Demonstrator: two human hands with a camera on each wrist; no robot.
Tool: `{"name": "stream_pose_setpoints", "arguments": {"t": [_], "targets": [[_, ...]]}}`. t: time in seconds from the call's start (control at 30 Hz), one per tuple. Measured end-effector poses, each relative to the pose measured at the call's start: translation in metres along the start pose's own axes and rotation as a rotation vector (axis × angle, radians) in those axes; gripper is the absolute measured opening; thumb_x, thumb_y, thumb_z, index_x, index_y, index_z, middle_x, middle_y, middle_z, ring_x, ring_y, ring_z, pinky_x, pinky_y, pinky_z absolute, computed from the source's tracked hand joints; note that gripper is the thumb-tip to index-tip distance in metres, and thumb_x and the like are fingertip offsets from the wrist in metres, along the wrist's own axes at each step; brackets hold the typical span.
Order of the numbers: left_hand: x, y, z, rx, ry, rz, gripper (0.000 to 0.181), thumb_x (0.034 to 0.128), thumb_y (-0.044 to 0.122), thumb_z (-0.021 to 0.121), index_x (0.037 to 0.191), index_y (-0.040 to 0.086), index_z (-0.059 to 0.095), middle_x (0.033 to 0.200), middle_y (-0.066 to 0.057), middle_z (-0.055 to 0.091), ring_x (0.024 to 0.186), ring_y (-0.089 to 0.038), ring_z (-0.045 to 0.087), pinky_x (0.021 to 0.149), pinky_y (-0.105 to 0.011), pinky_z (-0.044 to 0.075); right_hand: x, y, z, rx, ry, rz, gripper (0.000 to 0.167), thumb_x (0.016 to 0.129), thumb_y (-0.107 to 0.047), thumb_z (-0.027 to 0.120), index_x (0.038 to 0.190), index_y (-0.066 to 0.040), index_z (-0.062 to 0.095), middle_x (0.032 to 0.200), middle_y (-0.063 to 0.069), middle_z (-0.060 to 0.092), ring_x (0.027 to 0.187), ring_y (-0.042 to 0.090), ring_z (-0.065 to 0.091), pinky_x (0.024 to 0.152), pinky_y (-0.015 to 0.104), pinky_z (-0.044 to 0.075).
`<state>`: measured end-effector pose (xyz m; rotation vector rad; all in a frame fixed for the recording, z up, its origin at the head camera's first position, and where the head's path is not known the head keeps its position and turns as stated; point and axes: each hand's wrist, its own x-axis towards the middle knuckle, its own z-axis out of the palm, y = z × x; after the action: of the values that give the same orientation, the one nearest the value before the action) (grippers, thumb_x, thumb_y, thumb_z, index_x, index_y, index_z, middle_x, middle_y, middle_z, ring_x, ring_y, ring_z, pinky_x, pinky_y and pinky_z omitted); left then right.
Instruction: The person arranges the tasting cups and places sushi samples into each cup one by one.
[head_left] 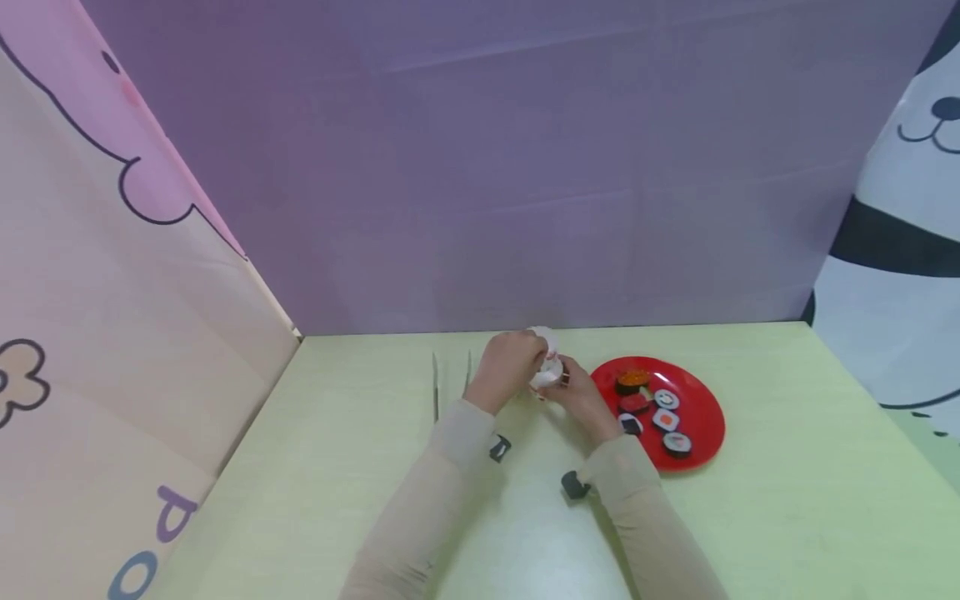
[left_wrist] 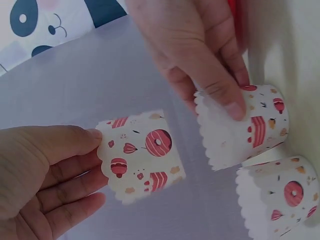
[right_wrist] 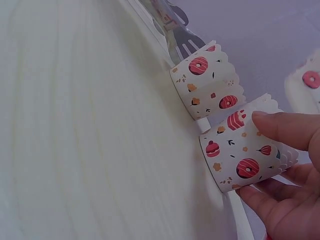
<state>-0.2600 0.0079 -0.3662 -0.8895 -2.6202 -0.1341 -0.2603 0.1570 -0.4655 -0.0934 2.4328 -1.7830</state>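
Observation:
My left hand pinches the scalloped rim of a white paper baking cup printed with doughnuts and cupcakes, raised apart from the others. My right hand holds a second baking cup between thumb and fingers. Beside it on the table stands a third, matching baking cup. In the head view, the left hand and right hand are close together at the back of the table, covering much of the cups.
A red plate with several sushi pieces lies right of the right hand. Slim metal utensils lie left of the left hand; one is a fork. The purple backdrop stands at the table's back edge.

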Motion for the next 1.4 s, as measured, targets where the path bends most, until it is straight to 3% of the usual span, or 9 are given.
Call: {"name": "stream_pose_setpoints", "arguments": {"t": [0.33, 0.57, 0.87, 1.2, 1.4], "targets": [[-0.009, 0.0, -0.014, 0.013, -0.018, -0.028, 0.012, 0.0896, 0.019, 0.063, 0.082, 0.014, 0.071, 0.074, 0.002, 0.065, 0.061, -0.012, 0.056, 0.055, -0.023, 0.047, -0.001, -0.001, 0.0, 0.006, 0.001, 0.023, 0.064, 0.089, -0.013, 0.064, 0.143, -0.006, 0.031, 0.144, 0.016, 0.038, 0.125, 0.033, 0.04, 0.105, 0.047, 0.035], [-0.02, -0.005, -0.017, 0.011, 0.03, 0.003, 0.013, 0.0876, 0.014, 0.064, 0.076, 0.012, 0.071, 0.067, 0.001, 0.062, 0.057, -0.012, 0.054, 0.054, -0.024, 0.046, 0.0, -0.002, -0.001, -0.002, 0.009, 0.082, 0.068, 0.089, -0.017, 0.065, 0.145, -0.01, 0.028, 0.148, 0.013, 0.034, 0.129, 0.031, 0.036, 0.108, 0.05, 0.03], [-0.037, -0.008, -0.02, 0.018, 0.065, 0.029, 0.013, 0.0847, 0.012, 0.067, 0.073, 0.011, 0.07, 0.061, 0.001, 0.06, 0.051, -0.011, 0.049, 0.048, -0.022, 0.042, -0.002, 0.0, 0.0, 0.003, 0.012, 0.045, 0.068, 0.089, -0.016, 0.065, 0.145, -0.007, 0.028, 0.147, 0.015, 0.035, 0.129, 0.032, 0.036, 0.108, 0.05, 0.029], [-0.052, -0.009, -0.013, 0.003, 0.062, 0.052, 0.019, 0.0825, 0.011, 0.068, 0.064, 0.012, 0.065, 0.056, 0.003, 0.055, 0.048, -0.008, 0.04, 0.045, -0.021, 0.038, 0.0, 0.003, 0.001, -0.013, 0.025, 0.07, 0.069, 0.088, -0.019, 0.066, 0.146, -0.009, 0.029, 0.147, 0.014, 0.035, 0.129, 0.033, 0.036, 0.108, 0.051, 0.029], [-0.06, -0.009, -0.008, 0.001, 0.018, 0.047, 0.018, 0.0829, 0.012, 0.068, 0.065, 0.013, 0.066, 0.056, 0.003, 0.057, 0.048, -0.007, 0.04, 0.045, -0.02, 0.038, -0.001, 0.002, 0.001, -0.005, 0.031, 0.048, 0.068, 0.088, -0.016, 0.065, 0.145, -0.008, 0.029, 0.147, 0.016, 0.035, 0.129, 0.034, 0.037, 0.108, 0.05, 0.03]]}}
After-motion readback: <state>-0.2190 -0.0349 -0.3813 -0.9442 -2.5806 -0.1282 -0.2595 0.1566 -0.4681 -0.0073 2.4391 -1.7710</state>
